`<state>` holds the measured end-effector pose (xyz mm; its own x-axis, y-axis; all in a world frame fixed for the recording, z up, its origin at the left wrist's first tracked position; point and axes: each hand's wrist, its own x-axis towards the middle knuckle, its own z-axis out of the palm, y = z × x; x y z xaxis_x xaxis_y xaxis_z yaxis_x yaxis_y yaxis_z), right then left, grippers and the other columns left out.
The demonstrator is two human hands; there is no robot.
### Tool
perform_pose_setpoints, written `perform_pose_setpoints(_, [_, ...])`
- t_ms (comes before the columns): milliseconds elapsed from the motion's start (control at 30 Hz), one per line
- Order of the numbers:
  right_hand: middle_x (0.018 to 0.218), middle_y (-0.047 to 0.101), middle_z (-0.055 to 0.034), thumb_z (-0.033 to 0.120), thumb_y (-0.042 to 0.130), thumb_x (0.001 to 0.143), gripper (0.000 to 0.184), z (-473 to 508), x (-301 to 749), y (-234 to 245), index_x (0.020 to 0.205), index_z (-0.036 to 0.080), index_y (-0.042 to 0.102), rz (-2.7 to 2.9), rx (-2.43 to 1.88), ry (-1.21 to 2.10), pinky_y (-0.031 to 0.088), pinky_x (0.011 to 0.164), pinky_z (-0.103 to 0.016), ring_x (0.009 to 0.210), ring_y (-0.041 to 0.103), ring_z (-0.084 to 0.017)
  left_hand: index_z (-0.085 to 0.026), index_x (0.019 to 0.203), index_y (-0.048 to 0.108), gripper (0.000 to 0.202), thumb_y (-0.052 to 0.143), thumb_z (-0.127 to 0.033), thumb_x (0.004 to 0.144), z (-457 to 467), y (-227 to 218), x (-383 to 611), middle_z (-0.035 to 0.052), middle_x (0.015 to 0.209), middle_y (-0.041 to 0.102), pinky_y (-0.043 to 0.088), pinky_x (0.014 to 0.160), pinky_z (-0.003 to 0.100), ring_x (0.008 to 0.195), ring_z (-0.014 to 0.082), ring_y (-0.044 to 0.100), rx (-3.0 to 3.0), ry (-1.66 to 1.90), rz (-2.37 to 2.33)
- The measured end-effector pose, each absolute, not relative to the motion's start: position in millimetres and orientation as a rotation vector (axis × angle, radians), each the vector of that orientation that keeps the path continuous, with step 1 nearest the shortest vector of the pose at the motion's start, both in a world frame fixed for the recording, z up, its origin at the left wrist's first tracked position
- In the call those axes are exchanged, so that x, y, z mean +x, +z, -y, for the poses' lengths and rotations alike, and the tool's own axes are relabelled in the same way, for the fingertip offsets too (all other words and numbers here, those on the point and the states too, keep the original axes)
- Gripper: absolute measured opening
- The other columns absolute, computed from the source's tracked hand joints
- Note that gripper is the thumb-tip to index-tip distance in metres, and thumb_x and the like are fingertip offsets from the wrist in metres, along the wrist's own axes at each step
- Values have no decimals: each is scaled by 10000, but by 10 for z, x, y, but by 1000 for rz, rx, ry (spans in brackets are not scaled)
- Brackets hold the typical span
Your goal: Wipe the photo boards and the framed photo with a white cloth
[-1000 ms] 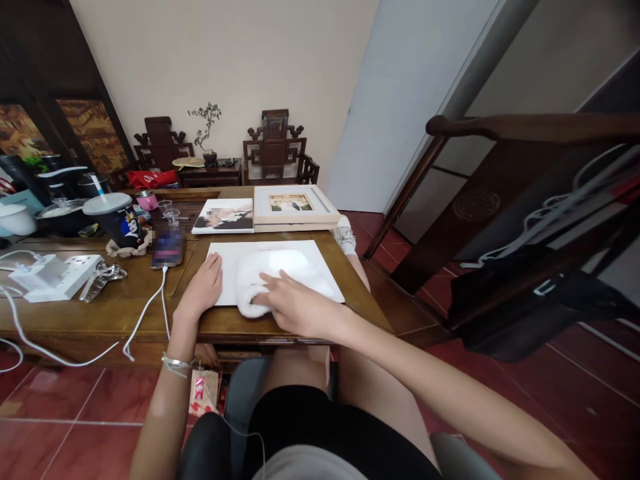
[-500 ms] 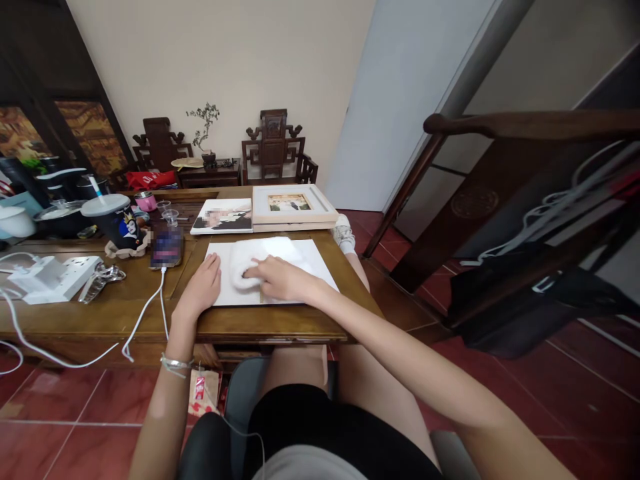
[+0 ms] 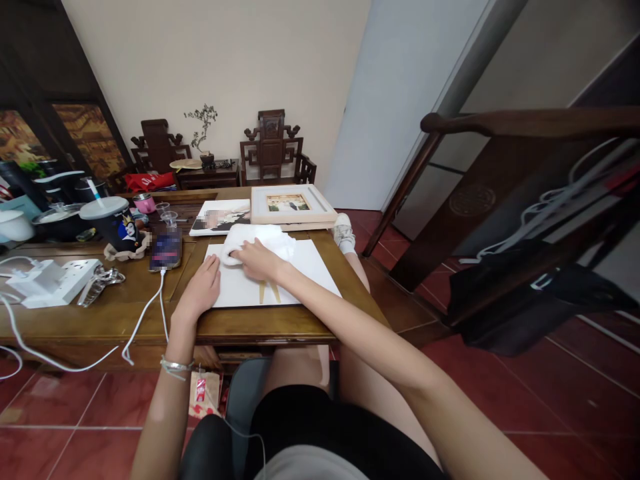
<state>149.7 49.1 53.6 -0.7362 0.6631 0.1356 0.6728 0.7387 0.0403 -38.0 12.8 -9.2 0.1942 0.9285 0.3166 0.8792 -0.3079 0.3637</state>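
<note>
A white flat board (image 3: 305,277) lies on the wooden table (image 3: 125,303) in front of me. My right hand (image 3: 257,259) presses a white fluffy cloth (image 3: 260,237) onto the board's far edge, fingers laid over the cloth. My left hand (image 3: 203,290) rests flat on the board's left edge, fingers stretched out, holding nothing. Behind the board lie a pale wooden picture frame (image 3: 291,205) and a photo print (image 3: 220,217).
Left on the table are a phone (image 3: 165,251) on a white cable, a dark lidded cup (image 3: 116,223), a white power strip (image 3: 55,280), keys and small cups. Dark wooden chairs (image 3: 273,150) stand at the far wall. A dark wooden rack (image 3: 525,220) with cables is on my right.
My right hand has slid the cloth from the board's near edge to its far edge. The left hand has stayed on the board's left edge.
</note>
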Motion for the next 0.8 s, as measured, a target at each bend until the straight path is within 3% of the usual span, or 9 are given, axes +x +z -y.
perform_pose_setpoints(233, [1378,530,-205,4,448,807,466,135,1679,560,1244,87,587,2945,-828,-131,313,1067,-521,1279,453,-314,-58,1407,441,554,330,-296,919,-104,-61,-388,180,1520,380,236,1194,454,1439,283,298,2330,733,-1736])
perform_pose_setpoints(600, [1157,660,-180,-9,450,773,475,673,2051,762,1172,135,664,2990,-733,229,361,1062,-451,1216,546,-273,-11,1385,443,553,266,-293,943,-103,-87,-375,213,1512,378,232,1196,437,1437,271,304,2350,718,-1788])
perform_pose_setpoints(800, [1234,636,-187,-12,430,779,529,247,1996,595,1261,123,602,2838,-951,205,318,1089,-468,1348,424,-274,-65,1384,457,522,285,-274,938,-137,-122,-386,181,1504,407,229,1195,460,1435,263,313,2345,761,-1787])
